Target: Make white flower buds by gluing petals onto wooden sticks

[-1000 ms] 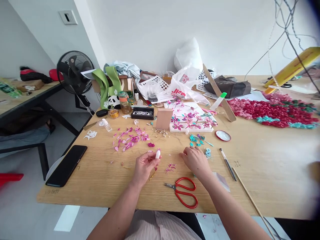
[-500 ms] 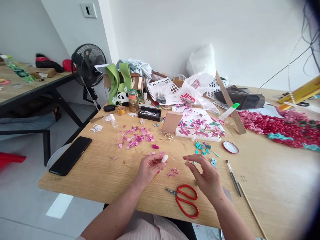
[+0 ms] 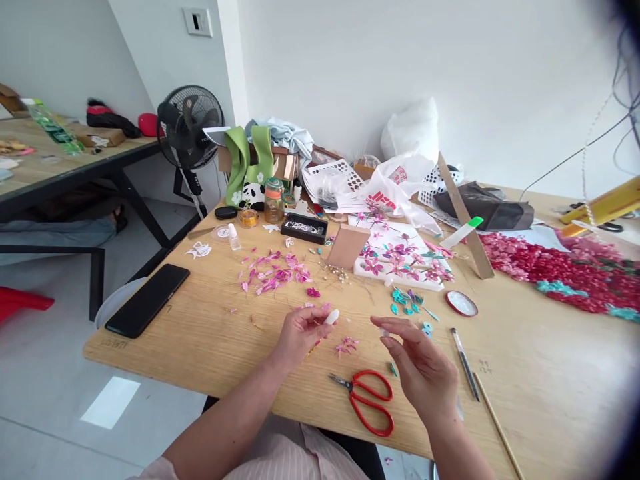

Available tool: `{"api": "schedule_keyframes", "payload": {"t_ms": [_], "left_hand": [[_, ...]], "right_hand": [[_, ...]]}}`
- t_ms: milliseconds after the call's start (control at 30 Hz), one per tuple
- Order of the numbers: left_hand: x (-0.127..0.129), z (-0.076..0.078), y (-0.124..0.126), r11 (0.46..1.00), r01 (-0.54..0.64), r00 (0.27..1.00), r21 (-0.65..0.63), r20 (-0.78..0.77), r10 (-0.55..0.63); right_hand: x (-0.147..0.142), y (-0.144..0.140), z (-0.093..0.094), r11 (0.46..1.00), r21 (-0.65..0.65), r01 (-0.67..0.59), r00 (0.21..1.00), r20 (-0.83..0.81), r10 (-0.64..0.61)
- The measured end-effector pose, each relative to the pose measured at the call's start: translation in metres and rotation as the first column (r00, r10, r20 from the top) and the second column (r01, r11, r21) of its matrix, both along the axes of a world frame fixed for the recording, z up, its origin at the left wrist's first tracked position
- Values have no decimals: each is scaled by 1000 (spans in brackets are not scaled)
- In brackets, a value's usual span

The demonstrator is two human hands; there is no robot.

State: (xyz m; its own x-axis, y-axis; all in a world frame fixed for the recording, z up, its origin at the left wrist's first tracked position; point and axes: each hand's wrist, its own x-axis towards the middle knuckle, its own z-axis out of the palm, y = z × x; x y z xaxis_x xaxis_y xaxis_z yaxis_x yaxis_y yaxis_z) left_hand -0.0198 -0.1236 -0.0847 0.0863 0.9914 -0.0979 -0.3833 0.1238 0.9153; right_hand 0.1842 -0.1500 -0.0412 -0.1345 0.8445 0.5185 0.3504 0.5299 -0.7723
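Observation:
My left hand (image 3: 300, 335) pinches a small white tube-like piece (image 3: 332, 317) with a rounded end, held above the table. Across a gap to its right, my right hand (image 3: 425, 360) has thumb and forefinger closed on a small translucent piece (image 3: 384, 332), perhaps a cap; its kind is not clear. Below and between the hands lie red-handled scissors (image 3: 369, 400), blades pointing left. Pink petal pieces (image 3: 347, 345) rest on the wood just beyond the scissors. A larger scatter of pink petals (image 3: 275, 273) lies farther back.
Behind stand pink flower sprigs on a white foam block (image 3: 400, 280) and a brown card block (image 3: 349, 245). Teal leaves (image 3: 406, 300), a round red-rimmed lid (image 3: 461, 303), a pen (image 3: 465, 363) and a wooden stick (image 3: 497, 423) lie right. A black phone (image 3: 147, 300) lies left.
My right hand has moved slightly right and down, widening the gap between the hands. My left hand keeps its grip almost in place. The view has turned a little left.

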Motion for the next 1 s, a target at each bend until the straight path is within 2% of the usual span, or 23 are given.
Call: {"api": "schedule_keyframes", "payload": {"t_ms": [300,533,700,767,867,1000], "left_hand": [[0,-5,0,999,1,1000,36,-19,0],[1,-7,0,999,36,999,36,39,-37],[2,-11,0,997,60,998,43,20,-61],[2,-10,-1,996,73,997,58,10,-74],[0,-7,-1,992,90,996,87,-22,-88],[-1,-2,-1,988,107,994,110,-24,-105]], "right_hand": [[-7,-3,5,1000,-5,29,998,-52,-29],[-6,-2,3,991,-126,48,981,-181,-70],[-5,1,6,985,-167,43,978,-194,-75],[-5,4,10,986,-162,35,988,-146,-59],[-5,12,17,991,-131,28,998,57,-21],[-7,24,23,995,-97,-22,960,275,48]]}}
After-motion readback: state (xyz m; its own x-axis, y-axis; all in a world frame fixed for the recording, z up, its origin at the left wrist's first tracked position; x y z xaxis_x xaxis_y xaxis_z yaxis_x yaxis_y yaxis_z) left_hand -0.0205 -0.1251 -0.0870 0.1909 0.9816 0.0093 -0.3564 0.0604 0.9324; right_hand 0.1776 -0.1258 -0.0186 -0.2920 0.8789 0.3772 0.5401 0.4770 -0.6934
